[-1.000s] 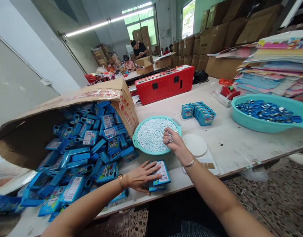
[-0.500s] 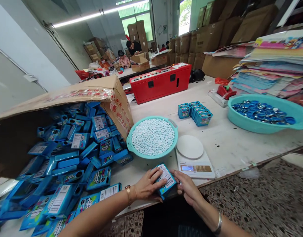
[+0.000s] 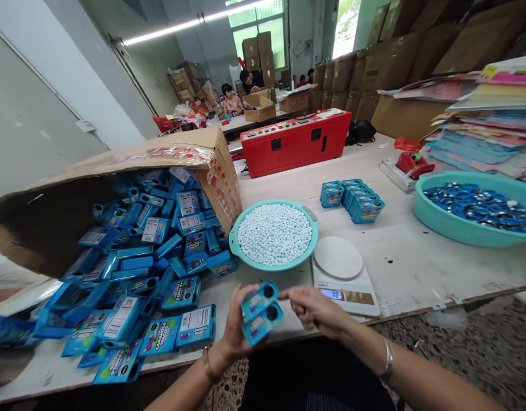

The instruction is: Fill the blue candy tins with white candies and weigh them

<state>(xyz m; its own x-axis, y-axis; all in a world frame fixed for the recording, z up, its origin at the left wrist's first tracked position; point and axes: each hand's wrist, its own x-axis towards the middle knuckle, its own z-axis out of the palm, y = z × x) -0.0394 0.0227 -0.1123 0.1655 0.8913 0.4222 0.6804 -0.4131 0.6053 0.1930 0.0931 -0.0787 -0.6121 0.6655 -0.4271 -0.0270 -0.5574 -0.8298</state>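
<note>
Two small, blue, rectangular, printed containers point(image 3: 259, 314) sat side by side in the left hand point(image 3: 234, 325), above the near edge of the white table point(image 3: 406, 240), their dark round openings point(image 3: 272, 313) showing. The left fingers were clamped around their outer side; the right hand point(image 3: 320, 311) had its index finger stretched towards them and its other fingers curled, though whether the fingertip touched could not be told. The containers looked light, stiff and thin-walled, probably smooth enough to slip and easy to dent, so the narrow sides, clear of the openings, seemed the best hold. There was one white flat scale point(image 3: 346, 279), one brown cardboard carton point(image 3: 226, 177) spilling more such containers, too many to count, and two turquoise plastic basins: one point(image 3: 315, 233) of uncountable pale pellets point(image 3: 274, 235), one point(image 3: 451, 225) of blue-and-silver caps point(image 3: 477, 205). About seven containers stood grouped point(image 3: 366, 212) beyond the scale.
</note>
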